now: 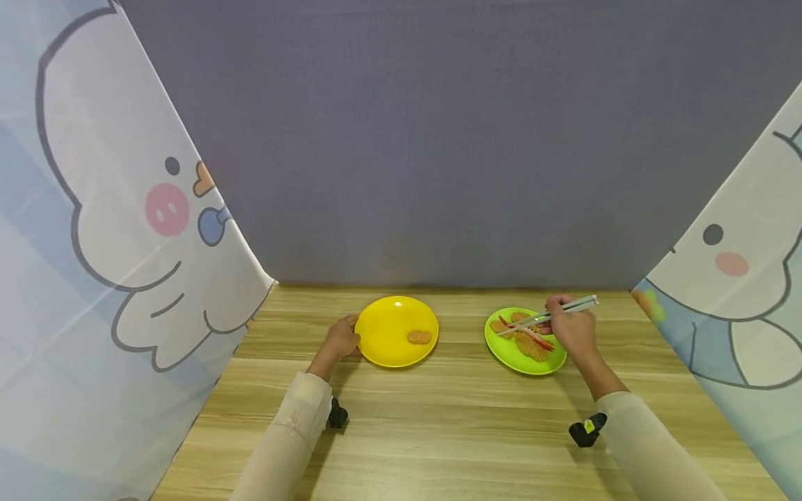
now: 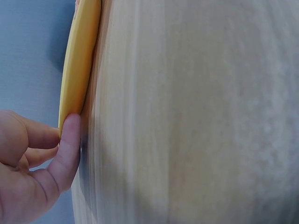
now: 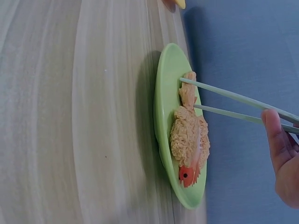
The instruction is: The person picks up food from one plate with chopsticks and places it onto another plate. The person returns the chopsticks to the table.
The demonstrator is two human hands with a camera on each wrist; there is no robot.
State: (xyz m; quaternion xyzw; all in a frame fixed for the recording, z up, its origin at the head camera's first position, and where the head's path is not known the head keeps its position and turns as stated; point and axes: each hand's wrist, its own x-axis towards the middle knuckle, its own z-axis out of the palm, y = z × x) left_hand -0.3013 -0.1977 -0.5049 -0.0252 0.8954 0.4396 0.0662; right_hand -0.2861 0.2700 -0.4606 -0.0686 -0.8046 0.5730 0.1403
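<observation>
Currently, the right hand (image 1: 571, 325) pinches a pair of chopsticks (image 1: 579, 303), their tips parted at a breaded nugget (image 3: 187, 95) on the green plate (image 1: 516, 360) — left of the grip, apart from the fingers; whether the tips clamp it, I cannot tell. Larger crumbed pieces (image 1: 531, 347) and red-tailed shrimp (image 1: 548, 344) share that plate. Across the counter (image 1: 438, 431), the left hand (image 1: 342, 337) pinches the rim of the yellow plate (image 1: 388, 334) — a single nugget lies toward its right side.
</observation>
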